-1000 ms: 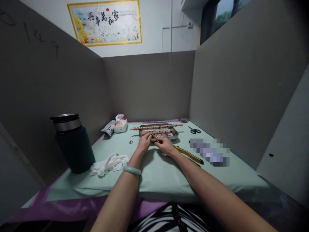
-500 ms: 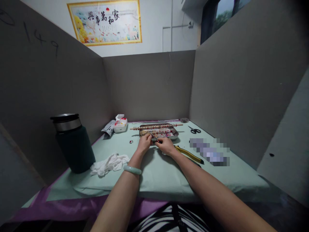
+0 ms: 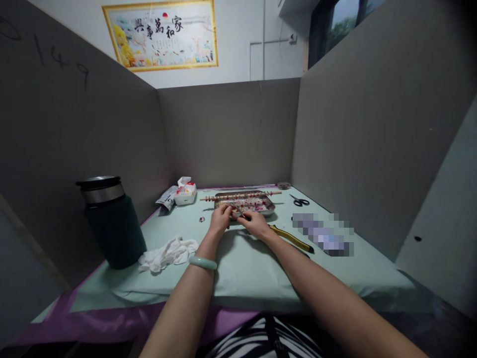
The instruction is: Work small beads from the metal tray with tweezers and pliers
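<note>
My left hand (image 3: 220,219) is closed at the near edge of a metal tray (image 3: 270,211), fingertips pinched together; what they hold is too small to make out. Close beside it, my right hand (image 3: 255,223) grips a thin, pointed metal tool (image 3: 240,211), whose tip slants toward the left fingers. Many small gold, red and pink beads (image 3: 251,204) lie in the tray. Across its top rests a wooden stick (image 3: 257,196) with small beaded pieces along it. A small beaded ring (image 3: 201,219) sits on the cloth left of the tray.
Yellow-handled pliers (image 3: 292,238) lie by my right wrist, with black scissors (image 3: 300,201) farther back. A blurred-out purple object (image 3: 322,236) is at right. On the left are a dark green bottle (image 3: 115,226), white gloves (image 3: 169,254) and a tissue pack (image 3: 185,193). Grey partitions (image 3: 231,134) enclose the table.
My left hand has shifted slightly left, its fingers a little farther from the right hand. The right hand keeps the pointed tool in nearly the same place. The view has moved slightly.
</note>
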{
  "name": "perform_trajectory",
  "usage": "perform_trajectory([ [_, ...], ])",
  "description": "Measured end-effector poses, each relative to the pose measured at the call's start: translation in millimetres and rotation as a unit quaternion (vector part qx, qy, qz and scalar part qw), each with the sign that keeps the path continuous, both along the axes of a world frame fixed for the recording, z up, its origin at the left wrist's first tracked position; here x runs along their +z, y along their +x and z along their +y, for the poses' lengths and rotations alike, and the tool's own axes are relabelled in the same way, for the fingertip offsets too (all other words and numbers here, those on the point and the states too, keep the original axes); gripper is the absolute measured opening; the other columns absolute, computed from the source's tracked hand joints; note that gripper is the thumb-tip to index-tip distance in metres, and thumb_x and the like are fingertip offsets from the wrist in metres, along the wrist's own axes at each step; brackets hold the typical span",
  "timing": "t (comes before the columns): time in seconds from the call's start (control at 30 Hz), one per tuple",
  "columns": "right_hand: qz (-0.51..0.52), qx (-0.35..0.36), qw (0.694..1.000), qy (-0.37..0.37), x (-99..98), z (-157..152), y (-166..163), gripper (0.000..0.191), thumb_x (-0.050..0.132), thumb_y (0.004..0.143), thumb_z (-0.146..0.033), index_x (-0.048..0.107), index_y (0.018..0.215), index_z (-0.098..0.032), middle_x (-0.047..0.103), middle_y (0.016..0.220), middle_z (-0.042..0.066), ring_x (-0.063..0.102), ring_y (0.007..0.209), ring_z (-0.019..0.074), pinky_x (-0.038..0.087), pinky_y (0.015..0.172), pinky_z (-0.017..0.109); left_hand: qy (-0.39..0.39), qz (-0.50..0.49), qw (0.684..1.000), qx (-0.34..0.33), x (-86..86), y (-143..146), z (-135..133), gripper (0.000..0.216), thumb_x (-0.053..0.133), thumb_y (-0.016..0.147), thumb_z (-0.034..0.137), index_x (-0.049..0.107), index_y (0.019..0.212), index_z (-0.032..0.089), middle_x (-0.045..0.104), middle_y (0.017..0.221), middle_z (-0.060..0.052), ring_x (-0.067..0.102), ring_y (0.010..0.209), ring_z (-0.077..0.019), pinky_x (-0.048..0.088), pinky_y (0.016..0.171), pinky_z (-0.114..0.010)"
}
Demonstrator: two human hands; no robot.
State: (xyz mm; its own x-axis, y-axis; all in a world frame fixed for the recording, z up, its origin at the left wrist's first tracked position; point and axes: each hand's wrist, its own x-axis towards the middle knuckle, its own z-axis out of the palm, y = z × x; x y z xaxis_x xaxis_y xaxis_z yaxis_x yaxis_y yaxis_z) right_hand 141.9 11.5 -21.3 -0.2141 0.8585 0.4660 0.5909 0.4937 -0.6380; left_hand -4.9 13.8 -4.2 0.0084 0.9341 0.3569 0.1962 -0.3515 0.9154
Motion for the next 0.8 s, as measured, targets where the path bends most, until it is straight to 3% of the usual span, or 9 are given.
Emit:
perform_trajectory([
  [0.17, 0.008, 0.019, 1.0, -0.003, -0.6, -0.7, 0.8, 0.029, 0.051, 0.077, -0.04, 0.067, 0.075, -0.016, 0.056, 0.061, -0.002, 0.043, 0.057, 0.0104, 0.025, 0.052, 0.021, -0.033, -0.063, 0.997, -0.033, 1.8, 0.6, -1.3, 0.023, 0.047, 0.081, 0.036, 0.053, 0.076, 0.014, 0.052, 0.054, 0.003, 0.033, 0.033, -0.0046, 0.029, 0.033, -0.02],
  [0.4, -0.018, 0.002, 1.0, 0.012, -0.9, -2.5, -0.4, 0.025, 0.051, 0.077, -0.036, 0.067, 0.073, -0.017, 0.057, 0.061, -0.001, 0.043, 0.056, 0.0105, 0.024, 0.052, 0.022, -0.046, -0.072, 0.996, -0.034, -0.4, -0.3, 0.1, 0.029, 0.049, 0.081, 0.044, 0.05, 0.075, 0.016, 0.04, 0.048, 0.008, 0.029, 0.031, -0.0036, 0.023, 0.032, -0.019],
  [0.8, -0.052, -0.025, 0.998, 0.033, -1.8, -4.0, -0.2, 0.023, 0.05, 0.077, -0.031, 0.07, 0.077, -0.019, 0.062, 0.064, 0.001, 0.046, 0.056, 0.0115, 0.024, 0.053, 0.023, -0.061, -0.068, 0.995, -0.032, 3.6, 1.8, -6.5, 0.015, 0.046, 0.08, 0.031, 0.048, 0.074, 0.017, 0.034, 0.042, 0.009, 0.023, 0.031, -0.004, 0.017, 0.032, -0.017],
])
